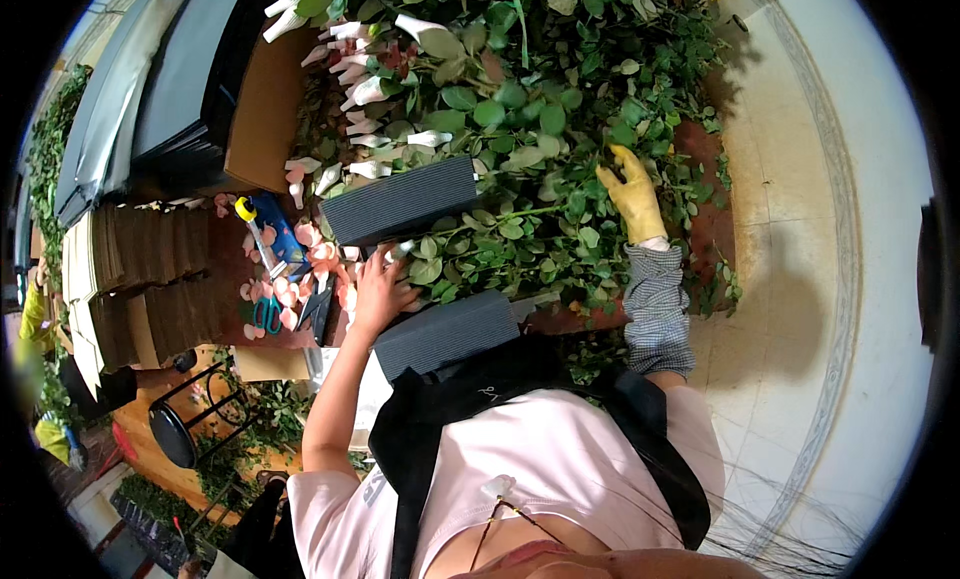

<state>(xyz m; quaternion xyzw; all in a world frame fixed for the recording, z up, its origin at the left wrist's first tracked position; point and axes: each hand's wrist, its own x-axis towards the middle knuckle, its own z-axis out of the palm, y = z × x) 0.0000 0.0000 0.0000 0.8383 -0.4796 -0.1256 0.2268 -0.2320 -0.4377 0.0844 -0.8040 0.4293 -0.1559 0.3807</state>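
Note:
My bare left hand (378,291) lies at the left end of a gap between two dark corrugated cardboard pieces, its fingers spread. Its fingertips are beside a rose head in a white net sleeve (400,250). From there, leafy rose stems (520,244) run right between the upper corrugated piece (400,201) and the lower corrugated piece (450,334), which lies close to my body. My right hand (637,197), in a yellow glove with a checked sleeve cover, is over the leaves at the stems' right side. Its thumb and fingers are apart, with nothing visibly gripped.
More net-sleeved roses (365,91) lie beyond. Pink petals (318,251), teal-handled scissors (267,316), a dark cutting tool (318,309) and a yellow-capped tool (246,210) are at left. Cardboard stacks (150,249) and dark sheets (190,79) stand farther left. A stool (172,434) stands below.

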